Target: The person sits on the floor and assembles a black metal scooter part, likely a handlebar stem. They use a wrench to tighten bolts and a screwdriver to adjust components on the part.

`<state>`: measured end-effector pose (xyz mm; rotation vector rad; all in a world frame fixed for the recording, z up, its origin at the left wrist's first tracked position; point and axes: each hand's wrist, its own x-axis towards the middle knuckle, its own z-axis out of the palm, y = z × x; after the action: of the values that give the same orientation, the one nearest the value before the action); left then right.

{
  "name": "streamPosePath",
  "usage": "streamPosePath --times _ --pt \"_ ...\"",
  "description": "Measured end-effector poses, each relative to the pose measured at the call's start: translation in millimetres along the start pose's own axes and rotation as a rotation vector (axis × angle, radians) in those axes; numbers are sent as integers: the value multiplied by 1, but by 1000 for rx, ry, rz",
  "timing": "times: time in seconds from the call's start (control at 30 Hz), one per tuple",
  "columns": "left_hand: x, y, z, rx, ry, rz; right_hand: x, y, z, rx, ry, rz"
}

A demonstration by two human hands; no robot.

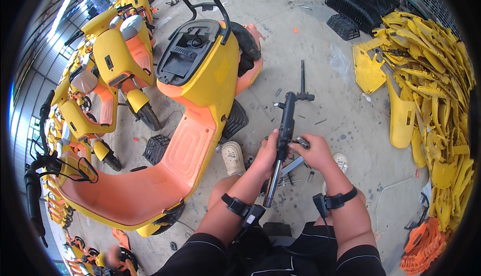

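Observation:
My left hand (267, 151) is wrapped round a black shock absorber (287, 117) with a shiny chrome rod (272, 185) at its lower end. It is held tilted in front of my body, with a clamp-like bracket at its top. My right hand (315, 151), fingers closed, grips a short metal tool (302, 142) beside the black tube; its exact kind is unclear. On the floor beyond lies a black T-shaped metal part (303, 83). Small loose tools and fittings (295, 179) are scattered under my hands, partly hidden by them.
A yellow and orange scooter (213, 83) without a seat stands close on my left, with more scooters (111, 50) behind it. To the right rises a heap of yellow body panels (426, 65), with orange parts (426, 246) below. Black baskets (350, 5) are stacked at the back right.

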<state>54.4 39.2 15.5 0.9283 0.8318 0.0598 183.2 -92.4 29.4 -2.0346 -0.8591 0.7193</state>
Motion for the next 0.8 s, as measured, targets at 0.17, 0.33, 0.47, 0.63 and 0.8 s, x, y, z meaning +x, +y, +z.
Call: streamPosePath --times 0.17,0.33,0.47,0.63,0.8 --pt "4 3 -5 -35 27 37 13 11 15 74 16 -82" --pt "17 4 -9 -44 105 19 21 6 10 354 -95 117" --pt "24 7 -14 -26 93 27 30 2 3 320 -172 152" --pt "29 13 -8 -59 25 22 45 17 4 255 -31 -37" --pt "31 25 -2 -51 69 46 47 17 7 201 61 -107"
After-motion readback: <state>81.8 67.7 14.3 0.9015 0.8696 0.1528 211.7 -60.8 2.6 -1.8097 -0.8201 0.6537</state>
